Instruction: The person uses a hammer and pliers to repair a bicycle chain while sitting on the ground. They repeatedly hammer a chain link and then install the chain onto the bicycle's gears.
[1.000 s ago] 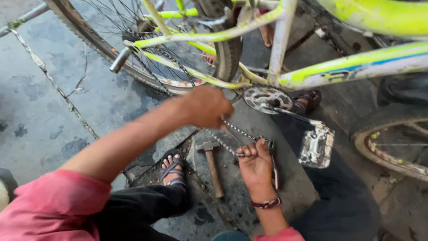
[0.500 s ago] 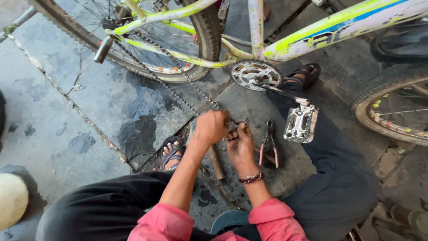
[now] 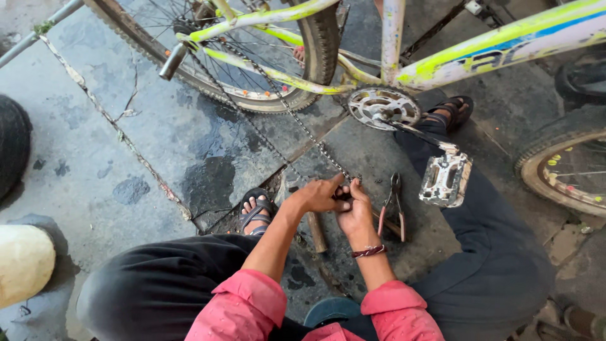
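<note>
The dark, greasy chain hangs slack from the rear wheel down to the stained floor, ending between the hands. The left hand pinches its end in closed fingers; the right hand, touching it, grips the same end. Just right lie red-handled pliers, then the pedal below the yellow-green frame.

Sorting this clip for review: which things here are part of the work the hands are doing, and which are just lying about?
In the work:
left hand and right hand, pinching the chain
chainring
bicycle frame

Lying about:
pliers, on the ground beside the right hand
hammer, partly under the hands
pedal
tyre at the left edge
</note>
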